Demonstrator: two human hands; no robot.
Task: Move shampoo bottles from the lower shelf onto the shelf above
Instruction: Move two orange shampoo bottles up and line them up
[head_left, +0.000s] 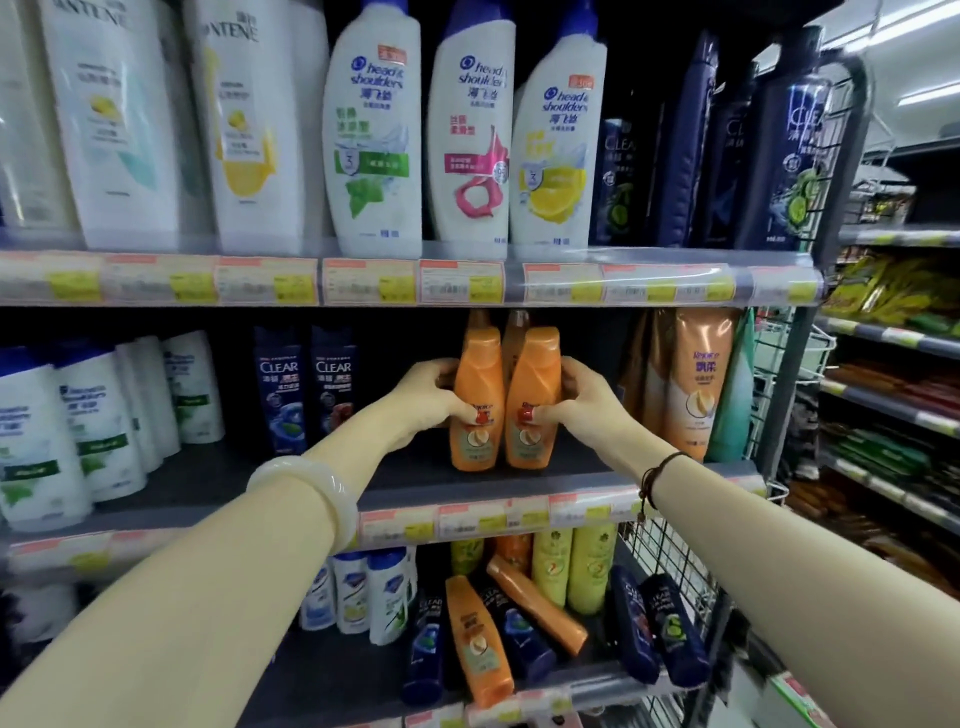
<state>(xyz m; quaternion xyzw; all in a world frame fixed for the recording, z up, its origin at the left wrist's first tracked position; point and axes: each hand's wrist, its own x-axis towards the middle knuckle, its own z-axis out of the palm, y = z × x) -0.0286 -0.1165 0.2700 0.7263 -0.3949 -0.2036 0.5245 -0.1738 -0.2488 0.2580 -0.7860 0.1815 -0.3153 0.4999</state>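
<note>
Two orange shampoo bottles stand upright side by side on the middle shelf (415, 486). My left hand (423, 397) grips the left orange bottle (477, 384) from its left side. My right hand (579, 400) grips the right orange bottle (535, 374) from its right side. More orange bottles stand behind them, partly hidden. On the lower shelf (363, 670) lie a tilted orange bottle (478, 642), another orange bottle (540, 605) and several dark blue bottles (660, 629) leaning in disorder.
Two dark blue Clear bottles (306, 389) and white bottles (88, 421) stand left of my hands. Tall orange-brown bottles (696, 379) stand to the right. The top shelf holds large white bottles (374, 135). A wire rack (795, 364) closes the shelf's right end.
</note>
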